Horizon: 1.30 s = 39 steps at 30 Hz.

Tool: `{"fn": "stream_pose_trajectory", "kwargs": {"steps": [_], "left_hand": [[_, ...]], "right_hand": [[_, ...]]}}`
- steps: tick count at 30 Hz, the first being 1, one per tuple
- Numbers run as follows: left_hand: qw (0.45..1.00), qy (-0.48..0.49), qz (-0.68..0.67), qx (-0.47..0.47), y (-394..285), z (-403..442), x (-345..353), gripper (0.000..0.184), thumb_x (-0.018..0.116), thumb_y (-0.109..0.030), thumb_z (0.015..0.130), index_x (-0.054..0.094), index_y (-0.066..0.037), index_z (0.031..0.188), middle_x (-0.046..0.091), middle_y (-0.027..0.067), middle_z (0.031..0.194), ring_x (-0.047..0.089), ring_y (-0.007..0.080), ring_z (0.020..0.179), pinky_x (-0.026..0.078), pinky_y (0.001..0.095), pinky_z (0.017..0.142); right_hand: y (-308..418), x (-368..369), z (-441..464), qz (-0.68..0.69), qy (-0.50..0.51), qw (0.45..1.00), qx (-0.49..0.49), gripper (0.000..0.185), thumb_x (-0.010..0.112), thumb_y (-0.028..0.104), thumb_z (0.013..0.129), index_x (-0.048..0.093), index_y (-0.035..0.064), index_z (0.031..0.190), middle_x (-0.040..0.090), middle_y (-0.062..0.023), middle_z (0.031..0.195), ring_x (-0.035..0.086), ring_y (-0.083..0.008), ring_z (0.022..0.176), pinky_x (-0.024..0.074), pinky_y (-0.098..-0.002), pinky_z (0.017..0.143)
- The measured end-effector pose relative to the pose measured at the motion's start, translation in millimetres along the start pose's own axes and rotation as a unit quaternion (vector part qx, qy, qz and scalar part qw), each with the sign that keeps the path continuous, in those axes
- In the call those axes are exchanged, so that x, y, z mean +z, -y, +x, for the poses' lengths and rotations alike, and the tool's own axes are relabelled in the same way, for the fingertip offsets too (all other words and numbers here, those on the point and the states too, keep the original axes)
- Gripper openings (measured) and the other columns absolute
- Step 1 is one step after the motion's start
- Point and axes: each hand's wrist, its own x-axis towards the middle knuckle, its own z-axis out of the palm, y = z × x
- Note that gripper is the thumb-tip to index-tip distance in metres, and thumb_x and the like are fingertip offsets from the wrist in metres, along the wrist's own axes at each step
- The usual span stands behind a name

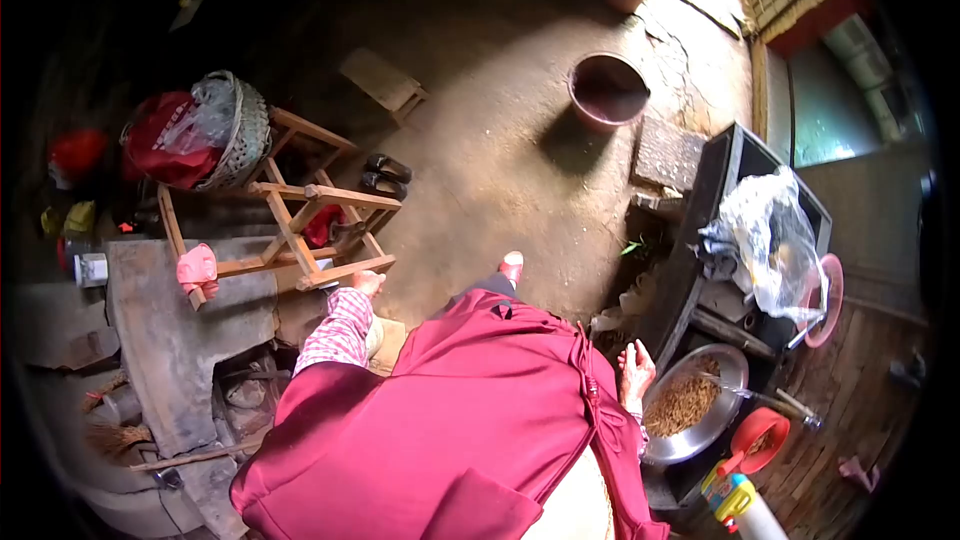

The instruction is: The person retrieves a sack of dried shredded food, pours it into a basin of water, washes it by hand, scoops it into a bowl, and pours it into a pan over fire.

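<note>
Nearby, shiny silver bowl (737, 365), brown pieces (682, 405) inside; right hand (636, 372) loose; left hand (369, 283), grip unclear.

Frame (290, 233) placed left, near left hand (368, 283); basket (252, 135) set beside frame. Bucket (608, 98) placed ahead. Basin (736, 368) set right, near right hand (637, 372); scoop (742, 454) placed beside.
</note>
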Motion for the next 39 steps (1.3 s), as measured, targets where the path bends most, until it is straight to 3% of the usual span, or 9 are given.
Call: {"fn": "stream_pose_trajectory", "kwargs": {"steps": [6,17,27,29,31,32,35,38,39], "left_hand": [[0.987,0.012,-0.154,0.03,-38,36,6,0.021,0.066,-0.027,0.082,0.065,-0.006,0.081,0.061,0.0022,0.065,0.054,0.0113,0.052,0.039,0.0267,0.042],[0.959,-0.006,-0.259,0.113,-172,62,32,0.018,0.07,-0.021,0.079,0.066,-0.004,0.075,0.062,0.0029,0.062,0.056,0.0099,0.054,0.044,0.0241,0.051],[0.937,-0.02,-0.349,-0.006,-194,73,47,0.025,0.066,-0.031,0.083,0.067,-0.006,0.084,0.065,0.0058,0.065,0.059,0.0152,0.054,0.047,0.0301,0.048],[0.952,-0.018,-0.208,0.222,-157,112,70,0.028,0.061,-0.032,0.086,0.067,-0.006,0.081,0.064,0.0065,0.063,0.06,0.0171,0.053,0.048,0.0321,0.048],[0.949,0.073,-0.288,-0.108,-221,65,48,0.033,0.054,-0.034,0.089,0.067,-0.005,0.08,0.063,0.0074,0.061,0.059,0.0189,0.051,0.049,0.0352,0.05],[0.966,0.137,-0.172,-0.134,-211,94,62,0.031,0.056,-0.037,0.089,0.067,-0.008,0.095,0.069,0.0091,0.085,0.066,0.0215,0.069,0.052,0.0366,0.064],[0.959,0.07,0.182,0.207,-203,124,68,0.036,0.05,-0.042,0.089,0.069,-0.012,0.094,0.069,0.0098,0.091,0.066,0.0235,0.072,0.052,0.0353,0.07],[0.955,0.055,0.204,0.207,-250,176,7,0.037,0.051,-0.042,0.089,0.069,-0.009,0.089,0.069,0.0093,0.086,0.066,0.0253,0.07,0.052,0.0378,0.065],[0.954,0.048,0.208,0.209,-273,198,-18,0.038,0.052,-0.042,0.089,0.069,-0.008,0.088,0.069,0.0091,0.084,0.066,0.026,0.069,0.052,0.0386,0.064]], "right_hand": [[28,33,35,-0.141,0.028,0.988,-0.06,0.03,0.064,0.014,0.088,0.062,-0.0048,0.111,0.066,-0.0078,0.074,0.06,-0.0099,0.061,0.0494,-0.0227,0.053],[38,43,229,-0.239,0.108,0.958,-0.117,0.034,0.073,0.027,0.079,0.07,0.0026,0.102,0.071,-0.0148,0.091,0.068,-0.0222,0.083,0.0524,-0.0313,0.079],[306,196,396,-0.309,0.225,0.906,-0.181,0.032,0.07,0.027,0.082,0.068,-0.0003,0.099,0.069,-0.0131,0.078,0.066,-0.0175,0.07,0.0517,-0.0298,0.067],[330,255,462,-0.308,0.242,0.882,-0.263,0.031,0.07,0.026,0.083,0.067,-0.0002,0.099,0.067,-0.013,0.074,0.065,-0.0172,0.069,0.0516,-0.0303,0.066],[381,328,495,-0.224,0.272,0.869,-0.347,0.032,0.069,0.022,0.085,0.064,-0.0033,0.104,0.063,-0.0036,0.07,0.056,-0.0095,0.059,0.0449,-0.0245,0.053],[413,366,505,-0.249,0.29,0.849,-0.364,0.033,0.068,0.021,0.086,0.063,-0.0034,0.107,0.063,-0.0044,0.073,0.056,-0.0097,0.06,0.046,-0.0249,0.055],[529,463,467,-0.239,0.374,0.835,-0.326,0.036,0.066,0.02,0.087,0.06,-0.0036,0.114,0.065,-0.0055,0.076,0.057,-0.0109,0.066,0.0481,-0.0262,0.058],[562,533,476,-0.266,0.356,0.713,-0.543,0.034,0.062,0.018,0.088,0.06,-0.0019,0.116,0.066,-0.0115,0.078,0.062,-0.0156,0.071,0.049,-0.0304,0.062],[619,552,425,-0.317,0.373,0.74,-0.461,0.033,0.06,0.017,0.089,0.06,-0.0011,0.116,0.066,-0.0139,0.078,0.063,-0.0173,0.071,0.049,-0.0313,0.063]]}}
